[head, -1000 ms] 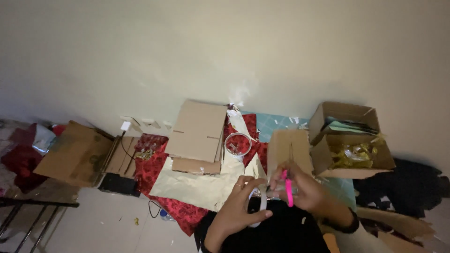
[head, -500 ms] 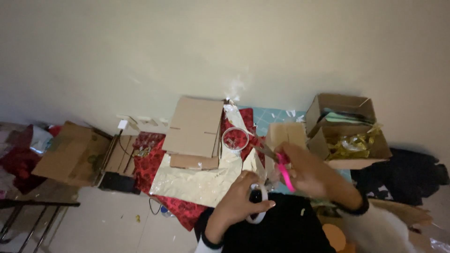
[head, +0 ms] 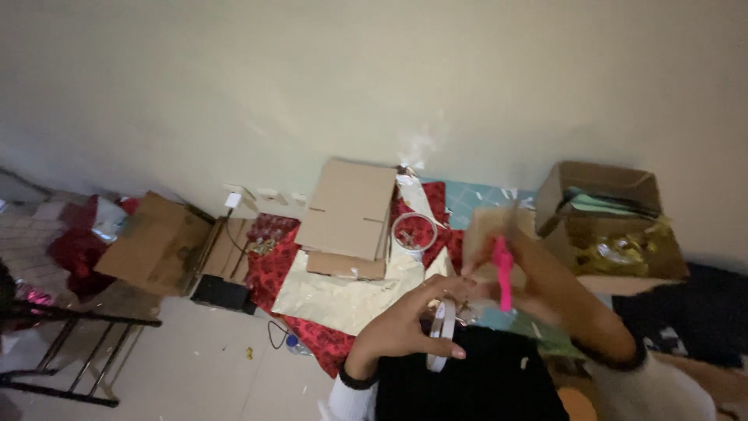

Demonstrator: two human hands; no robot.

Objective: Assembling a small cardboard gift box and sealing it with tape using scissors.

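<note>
The left hand point(head: 405, 323) curls its fingers round a white tape roll point(head: 442, 334) standing on edge. Just right of it, the right hand point(head: 538, 284) pinches an upright pink cutter point(head: 503, 271).

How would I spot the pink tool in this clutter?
Start at the open cardboard box by the wall on the right, then look down and left to the right hand. The pink tool stands upright in that hand, the only bright pink thing among brown cardboard and red paper.
</note>
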